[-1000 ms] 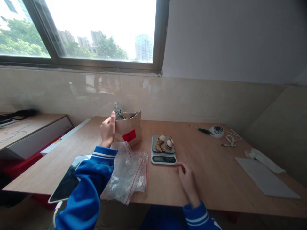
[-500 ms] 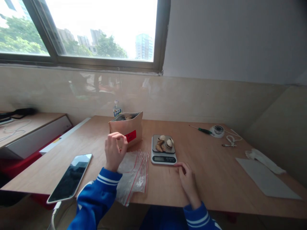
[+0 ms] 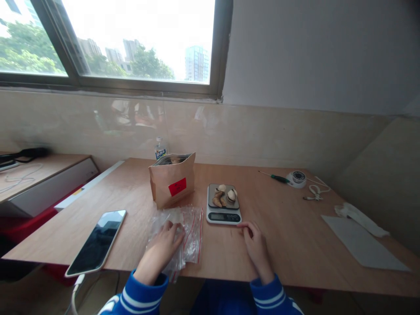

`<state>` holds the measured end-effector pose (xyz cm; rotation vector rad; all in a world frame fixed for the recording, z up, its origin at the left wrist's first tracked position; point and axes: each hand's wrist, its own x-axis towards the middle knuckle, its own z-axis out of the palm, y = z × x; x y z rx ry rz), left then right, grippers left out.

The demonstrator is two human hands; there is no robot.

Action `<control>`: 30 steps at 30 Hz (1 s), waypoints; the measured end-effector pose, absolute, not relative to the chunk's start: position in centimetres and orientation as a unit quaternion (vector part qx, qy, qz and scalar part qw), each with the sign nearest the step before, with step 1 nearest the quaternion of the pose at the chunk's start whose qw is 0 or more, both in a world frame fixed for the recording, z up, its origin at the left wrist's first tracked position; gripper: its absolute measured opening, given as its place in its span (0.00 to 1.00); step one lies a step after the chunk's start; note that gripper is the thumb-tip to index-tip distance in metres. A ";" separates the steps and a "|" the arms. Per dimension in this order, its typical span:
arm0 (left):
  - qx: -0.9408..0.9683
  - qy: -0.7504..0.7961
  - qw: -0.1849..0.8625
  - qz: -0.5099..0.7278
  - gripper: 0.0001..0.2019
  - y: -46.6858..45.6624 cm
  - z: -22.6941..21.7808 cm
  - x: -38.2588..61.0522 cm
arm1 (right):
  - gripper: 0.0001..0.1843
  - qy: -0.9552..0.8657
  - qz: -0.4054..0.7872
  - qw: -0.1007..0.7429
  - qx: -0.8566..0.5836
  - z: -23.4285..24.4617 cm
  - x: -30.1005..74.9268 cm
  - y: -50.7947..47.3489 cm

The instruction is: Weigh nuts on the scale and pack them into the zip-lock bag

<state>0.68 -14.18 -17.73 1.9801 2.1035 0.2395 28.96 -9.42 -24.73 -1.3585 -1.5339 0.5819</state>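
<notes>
Hands low on counter (image 3: 295,227). Left hand (image 3: 162,249) lies flat, fingers spread, on a pile of clear bags (image 3: 183,232) near the front edge. Right hand (image 3: 256,243) rests loosely curled, fingertips just beside the scale (image 3: 223,210), which carries nuts (image 3: 225,195). Paper bag (image 3: 172,183) stands upright behind the pile; phone (image 3: 96,241) left.

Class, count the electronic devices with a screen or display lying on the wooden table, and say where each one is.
2. A phone lies near the table's front left edge; a kitchen scale sits mid-table, just beyond the right hand. None seems hidden.
</notes>
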 end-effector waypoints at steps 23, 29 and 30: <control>0.507 0.675 -0.149 0.515 0.17 -10.8 -9.0 1.5 | 0.12 -0.636 0.246 0.473 -0.559 -25.0 28.9 -9.3; 0.444 0.652 0.022 0.615 0.21 -5.9 -7.7 -1.7 | 0.12 -0.634 0.238 0.481 -0.556 -24.6 28.9 -9.5; 0.444 0.645 0.074 0.618 0.21 -5.7 -7.9 -2.0 | 0.12 -0.635 0.237 0.480 -0.556 -24.5 28.9 -9.5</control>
